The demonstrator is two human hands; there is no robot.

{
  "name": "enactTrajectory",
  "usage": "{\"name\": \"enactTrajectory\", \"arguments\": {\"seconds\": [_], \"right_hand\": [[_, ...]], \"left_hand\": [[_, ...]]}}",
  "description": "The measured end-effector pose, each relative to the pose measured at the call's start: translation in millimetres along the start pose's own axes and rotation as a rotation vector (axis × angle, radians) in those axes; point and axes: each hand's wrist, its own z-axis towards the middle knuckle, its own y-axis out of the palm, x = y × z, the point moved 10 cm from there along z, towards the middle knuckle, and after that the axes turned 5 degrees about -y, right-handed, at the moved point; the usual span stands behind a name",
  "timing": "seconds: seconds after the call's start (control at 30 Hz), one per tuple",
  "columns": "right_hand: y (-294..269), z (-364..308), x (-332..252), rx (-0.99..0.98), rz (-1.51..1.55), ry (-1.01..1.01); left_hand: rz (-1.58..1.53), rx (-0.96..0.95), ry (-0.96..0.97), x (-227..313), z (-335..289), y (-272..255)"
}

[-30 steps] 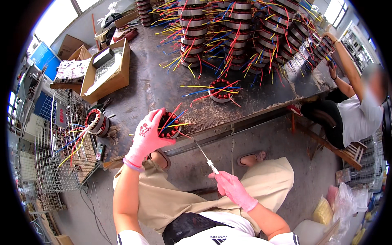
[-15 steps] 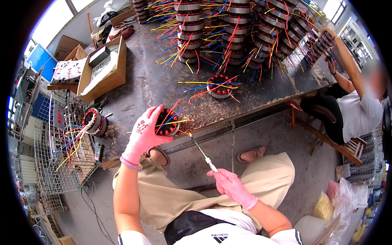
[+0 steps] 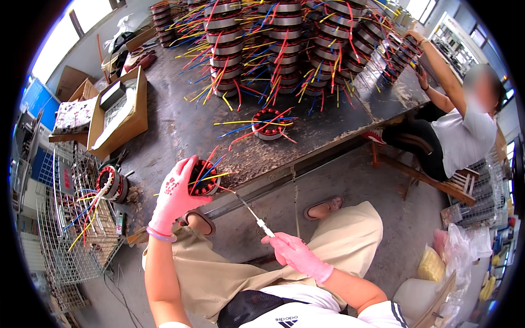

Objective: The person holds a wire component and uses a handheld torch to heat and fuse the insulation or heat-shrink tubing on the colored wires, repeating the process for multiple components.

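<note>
My left hand [image 3: 174, 197], in a pink glove, is closed round the side of a motor stator [image 3: 204, 179] at the table's front edge. Red, blue and yellow leads stick out of the stator's open face. In my pink-gloved right hand [image 3: 298, 256] is a slim tool [image 3: 263, 224] with a white handle and a thin metal shaft. Its far end meets a thin lead running out from the stator's right side; how the two join is too small to tell. A second stator [image 3: 267, 124] lies face up on the table, and another stator [image 3: 112, 184] with bundled leads sits at the left corner.
Tall stacks of wired stators [image 3: 225, 49] fill the back of the dark worktable [image 3: 169, 123]. An open cardboard box [image 3: 123, 117] stands at the left, above a wire rack [image 3: 71, 218]. At the right a co-worker [image 3: 454, 131] sits reaching toward the stacks. Plastic bags [image 3: 456, 257] lie lower right.
The whole view has shifted, so the scene sits further left and slightly lower. Both hands keep their holds. My right hand and the tool have drawn slightly further right of the stator.
</note>
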Motion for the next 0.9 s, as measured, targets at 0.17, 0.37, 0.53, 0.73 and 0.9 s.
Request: {"name": "enactTrajectory", "arguments": {"seconds": [0.17,0.37,0.53,0.73,0.9], "right_hand": [[-1,3,7,-0.009,0.03,-0.047],[-5,1,9,0.0,-0.052,-0.042],[-2,2,5,0.014,-0.034,-0.052],[-2,0,10,0.014,-0.004,-0.018],[1,3,13,-0.001,-0.003,-0.029]], "left_hand": [[-0.023,-0.002,0.011,3,1,2],[-0.013,-0.006,0.016,3,1,3],[-0.019,-0.006,0.006,2,-1,1],[-0.013,-0.004,-0.006,2,-1,-1],[-0.014,0.0,-0.01,-1,-2,-1]]}}
